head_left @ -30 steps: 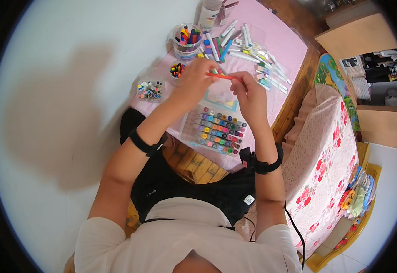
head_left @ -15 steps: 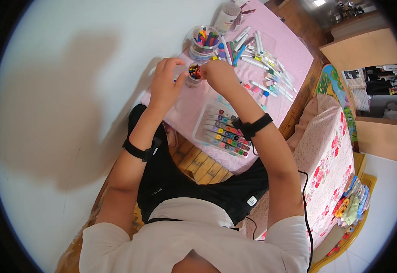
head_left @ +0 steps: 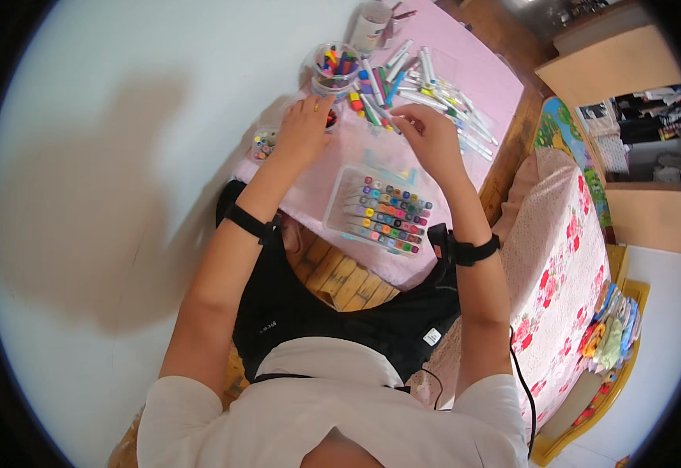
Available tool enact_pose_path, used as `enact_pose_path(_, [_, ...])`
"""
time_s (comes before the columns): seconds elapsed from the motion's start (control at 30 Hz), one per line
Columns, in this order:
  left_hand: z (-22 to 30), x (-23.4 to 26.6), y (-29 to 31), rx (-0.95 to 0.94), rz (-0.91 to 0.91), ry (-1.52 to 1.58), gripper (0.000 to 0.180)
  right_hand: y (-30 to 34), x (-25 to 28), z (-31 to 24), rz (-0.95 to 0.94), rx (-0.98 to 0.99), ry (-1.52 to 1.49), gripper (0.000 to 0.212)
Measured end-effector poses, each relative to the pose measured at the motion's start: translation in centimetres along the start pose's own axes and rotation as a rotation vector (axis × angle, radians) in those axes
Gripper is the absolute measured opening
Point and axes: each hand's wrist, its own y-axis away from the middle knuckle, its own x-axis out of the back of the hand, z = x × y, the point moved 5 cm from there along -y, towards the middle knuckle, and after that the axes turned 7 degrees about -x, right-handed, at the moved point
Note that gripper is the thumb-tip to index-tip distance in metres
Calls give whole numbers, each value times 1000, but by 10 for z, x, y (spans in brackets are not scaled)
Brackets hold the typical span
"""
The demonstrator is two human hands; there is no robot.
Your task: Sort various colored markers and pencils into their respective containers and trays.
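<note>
My left hand curls around a small clear cup of dark and bright pen tips, mostly hidden by the hand. A small yellow spot shows at its fingers. Farther right, my right hand pinches at the near end of a pale marker among the loose ones. Behind the cup stands a larger clear tub of colourful pens. Left of my left hand is a clear container with round coloured ends. Nearer me lies a clear tray holding rows of markers with coloured caps.
Many white markers lie scattered over the pink tablecloth. A white-labelled jar stands at the far edge. The wall borders the table on the left. A flowered cover drapes to the right, and a black cable runs by my right arm.
My right hand has moved right, from the small cup to the loose markers. My left hand has moved from beside the cup to around it. The view has shifted slightly.
</note>
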Motion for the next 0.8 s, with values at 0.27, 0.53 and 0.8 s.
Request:
enact_pose_path(0.27, [-6, -7, -9, 46, 180, -107, 71, 72, 41, 102, 134, -305, -66, 19])
enact_pose_path(0.53, [95, -23, 29, -388, 114, 258, 46, 87, 20, 154, 133, -338, -113, 18])
enact_pose_path(0.8, [115, -26, 34, -397, -17, 208, 36, 87, 5, 176, 193, -294, -72, 15])
